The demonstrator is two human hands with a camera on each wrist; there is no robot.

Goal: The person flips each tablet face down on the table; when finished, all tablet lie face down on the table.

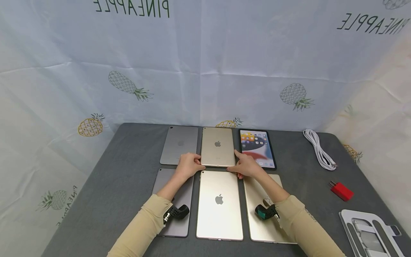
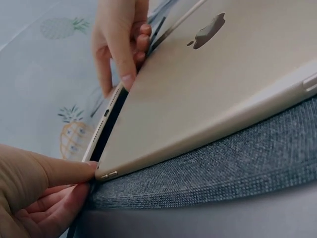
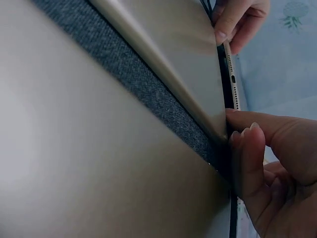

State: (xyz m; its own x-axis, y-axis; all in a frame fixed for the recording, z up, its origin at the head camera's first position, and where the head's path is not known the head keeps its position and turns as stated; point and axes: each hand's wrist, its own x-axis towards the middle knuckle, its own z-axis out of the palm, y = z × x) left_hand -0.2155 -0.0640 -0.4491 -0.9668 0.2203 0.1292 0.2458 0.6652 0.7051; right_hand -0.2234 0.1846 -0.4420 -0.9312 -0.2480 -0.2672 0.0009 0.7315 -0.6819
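Observation:
A gold tablet (image 1: 217, 146) lies back side up in the middle of the far row. My left hand (image 1: 188, 165) grips its near left corner, thumb at the near edge. At its near right corner my right hand (image 1: 245, 165) holds it, one finger along the side and the thumb at the near edge. The left wrist view shows the tablet's port edge (image 2: 106, 113) between both hands. Closer to me lies another gold tablet (image 1: 219, 210), also back side up. Beneath my forearms are a grey tablet (image 1: 176, 221) and a third gold tablet (image 1: 261, 228), both partly hidden.
A grey tablet (image 1: 180, 144) lies far left, and a tablet with a lit screen (image 1: 257, 146) far right. Further right are a coiled white cable (image 1: 319, 150), a red charger plug (image 1: 342, 191) and a silver folding stand (image 1: 369, 232). A pineapple-print curtain (image 1: 205, 89) backs the grey table (image 1: 128, 171).

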